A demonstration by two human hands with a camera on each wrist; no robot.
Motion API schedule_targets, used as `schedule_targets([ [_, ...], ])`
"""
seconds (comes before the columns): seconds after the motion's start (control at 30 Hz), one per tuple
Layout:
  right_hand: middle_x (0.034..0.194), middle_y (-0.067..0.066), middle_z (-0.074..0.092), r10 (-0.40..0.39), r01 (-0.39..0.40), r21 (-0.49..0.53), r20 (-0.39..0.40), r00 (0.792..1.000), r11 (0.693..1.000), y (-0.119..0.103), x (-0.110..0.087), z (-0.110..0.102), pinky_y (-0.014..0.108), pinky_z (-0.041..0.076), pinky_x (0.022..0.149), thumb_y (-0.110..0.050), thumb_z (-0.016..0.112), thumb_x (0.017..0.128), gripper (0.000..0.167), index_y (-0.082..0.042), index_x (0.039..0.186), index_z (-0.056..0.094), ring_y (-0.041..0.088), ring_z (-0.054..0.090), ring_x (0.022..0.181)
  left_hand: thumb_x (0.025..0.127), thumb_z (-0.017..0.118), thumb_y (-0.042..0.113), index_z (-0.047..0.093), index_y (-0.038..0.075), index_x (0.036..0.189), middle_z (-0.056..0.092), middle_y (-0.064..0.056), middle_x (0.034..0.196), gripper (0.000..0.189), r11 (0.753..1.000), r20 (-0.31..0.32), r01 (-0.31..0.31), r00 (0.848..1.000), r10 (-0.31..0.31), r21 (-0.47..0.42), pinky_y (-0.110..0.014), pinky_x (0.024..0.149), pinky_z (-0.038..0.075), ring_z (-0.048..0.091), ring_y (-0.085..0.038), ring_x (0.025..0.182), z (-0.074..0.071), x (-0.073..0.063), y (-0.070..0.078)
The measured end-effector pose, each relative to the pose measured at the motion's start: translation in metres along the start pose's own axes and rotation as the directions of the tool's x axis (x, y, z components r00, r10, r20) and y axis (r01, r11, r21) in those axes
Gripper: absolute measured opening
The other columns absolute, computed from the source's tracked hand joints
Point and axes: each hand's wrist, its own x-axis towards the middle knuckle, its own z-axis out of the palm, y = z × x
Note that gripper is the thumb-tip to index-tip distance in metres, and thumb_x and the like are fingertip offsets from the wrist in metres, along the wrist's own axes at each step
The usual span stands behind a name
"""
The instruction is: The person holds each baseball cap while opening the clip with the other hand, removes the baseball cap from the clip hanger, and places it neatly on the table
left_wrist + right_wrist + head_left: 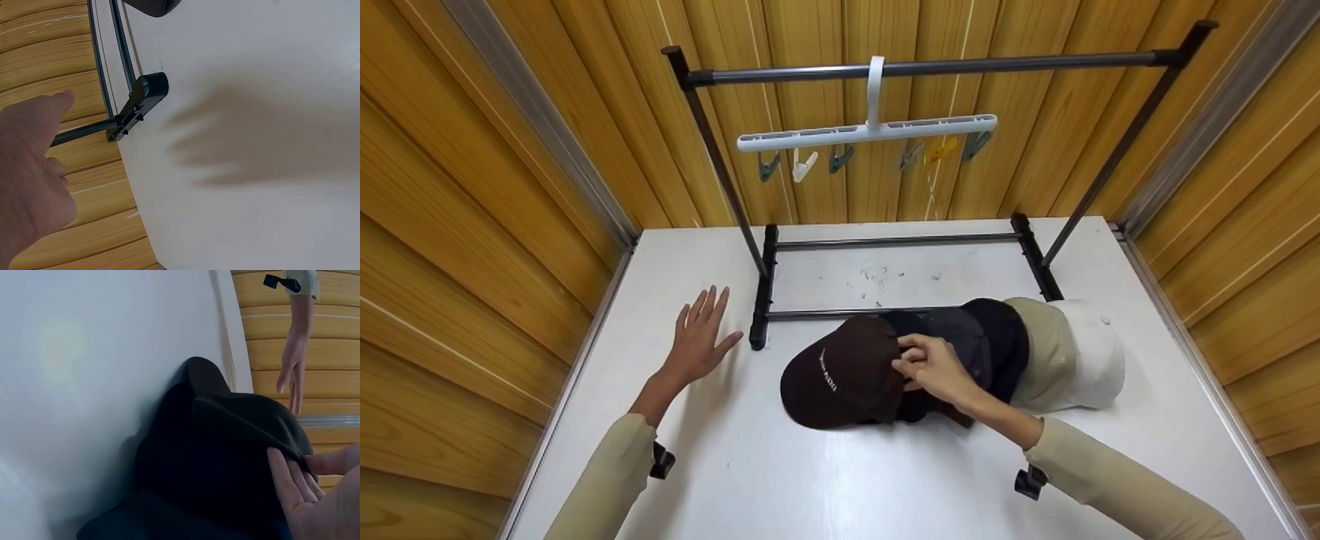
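Note:
A dark brown cap (840, 375) with light lettering heads a row of nested caps lying on the white table. My right hand (937, 369) pinches its back edge between thumb and fingers. In the right wrist view, the thumb and fingers (287, 481) grip the rim of this cap (247, 419). Behind it sit dark navy caps (997, 322), a beige cap (1039, 349) and a white cap (1095, 352) at the far right. My left hand (697, 345) hovers over the table with spread fingers, holding nothing; its shadow falls below it in the left wrist view.
A dark metal rack (765, 300) stands at the back of the table (780, 480). From its top bar (1035, 66) hangs a pale hanger (810, 137) with several clips, one of them a yellow clip (943, 148). Wood-patterned walls (450, 187) enclose the table.

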Motion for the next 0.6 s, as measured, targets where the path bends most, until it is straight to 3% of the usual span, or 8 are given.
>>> schedule_targets([
  [0.27, 0.093, 0.021, 0.076, -0.01, 0.01, 0.048, -0.004, 1.0, 0.999, 0.009, -0.002, -0.015, 0.038, 0.064, 0.07, 0.008, 0.068, 0.09, 0.049, 0.01, 0.137, 0.055, 0.023, 0.076, 0.084, 0.1, 0.065, 0.025, 0.025, 0.001, 0.161, 0.02, -0.028, 0.167, 0.077, 1.0, 0.006, -0.003, 1.0, 0.003, 0.01, -0.066, 0.123, 0.008, 0.016, -0.046, 0.156, 0.006, -0.002, 0.002],
  [0.43, 0.1, 0.03, 0.074, -0.062, 0.063, 0.046, -0.027, 0.998, 0.997, 0.01, -0.002, -0.03, 0.036, 0.064, 0.07, 0.008, 0.067, 0.091, 0.041, 0.011, 0.131, 0.058, 0.03, 0.077, 0.083, 0.1, 0.065, 0.026, 0.026, 0.001, 0.16, 0.02, -0.028, 0.167, 0.076, 1.0, 0.001, -0.006, 1.0, 0.006, 0.004, -0.067, 0.123, 0.009, 0.017, -0.047, 0.156, 0.008, -0.006, 0.001],
  [0.53, 0.109, 0.028, 0.073, -0.19, 0.184, -0.096, -0.057, 0.98, 0.978, 0.01, 0.001, -0.043, 0.033, 0.063, 0.076, 0.004, 0.068, 0.094, 0.034, 0.009, 0.127, 0.063, 0.032, 0.076, 0.093, 0.1, 0.065, 0.028, 0.028, 0.0, 0.16, 0.022, -0.029, 0.166, 0.076, 1.0, -0.015, -0.001, 1.0, 0.001, 0.025, -0.068, 0.122, 0.01, 0.018, -0.048, 0.155, 0.01, -0.007, 0.002],
  [0.6, 0.117, 0.025, 0.072, -0.307, 0.283, -0.258, -0.058, 0.95, 0.924, 0.009, 0.005, -0.052, 0.036, 0.062, 0.087, -0.001, 0.069, 0.095, 0.033, 0.005, 0.127, 0.066, 0.033, 0.074, 0.104, 0.099, 0.066, 0.03, 0.03, 0.0, 0.159, 0.024, -0.03, 0.165, 0.076, 0.999, -0.033, 0.006, 0.999, -0.005, 0.047, -0.068, 0.122, 0.012, 0.019, -0.049, 0.154, 0.01, -0.006, 0.004],
])
